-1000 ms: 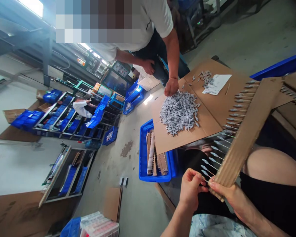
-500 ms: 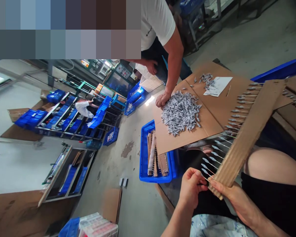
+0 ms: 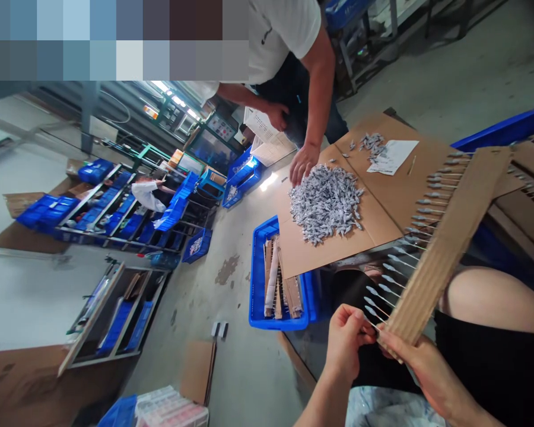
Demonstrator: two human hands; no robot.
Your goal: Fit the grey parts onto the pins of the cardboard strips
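My right hand (image 3: 420, 363) grips the near end of a long corrugated cardboard strip (image 3: 449, 243) that slants up to the right. Several thin pins with small grey tips (image 3: 404, 249) stick out of its left edge in a row. My left hand (image 3: 347, 341) is closed in a pinch at the lowest pin, right at the strip's near end. What its fingertips hold is too small to make out. Both hands hover above my lap and bare knee (image 3: 493, 296).
A pile of small grey parts (image 3: 324, 203) lies on a cardboard sheet (image 3: 382, 207), where another person's hand (image 3: 302, 163) rests. A blue crate (image 3: 260, 279) with cardboard strips stands on the floor. Blue bins on racks (image 3: 111, 213) fill the left.
The other person's hand has shifted along the far edge of the grey pile. My left hand's pinch has stayed at the strip's near end, moving only slightly.
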